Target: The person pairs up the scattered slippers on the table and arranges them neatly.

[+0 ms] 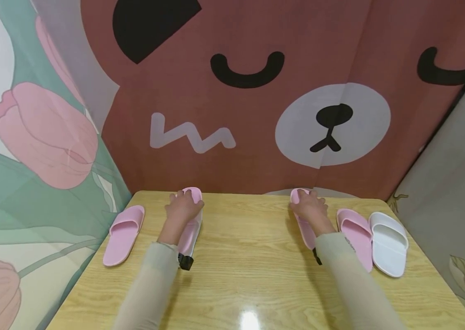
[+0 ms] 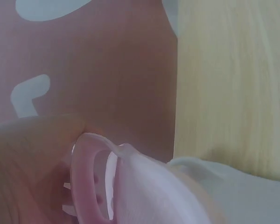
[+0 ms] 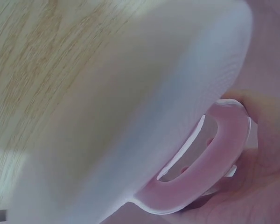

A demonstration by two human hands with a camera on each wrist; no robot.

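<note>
The step in hand is judged to be the handling of two slippers at once, possibly for pairing by colour. Near the left edge of the surface (image 1: 248, 266), a loose pink slipper (image 1: 123, 236) is laid flat. Towards the far edge, left of middle, a left-held pink slipper (image 1: 188, 236) is gripped at its toe by the left hand (image 1: 184, 207), directly beneath the fingers; alongside and partly under it, a white slipper (image 2: 252, 196) is shown. Right of middle, a right-held pink slipper (image 1: 305, 231) is gripped likewise by the right hand (image 1: 311, 208), its heel pointed nearward. Near the right edge, another pink slipper (image 1: 362, 238) is placed just beside a second white slipper (image 1: 390, 256). Next, a steady grip and clear placing beside matching slippers would probably be called for.
</note>
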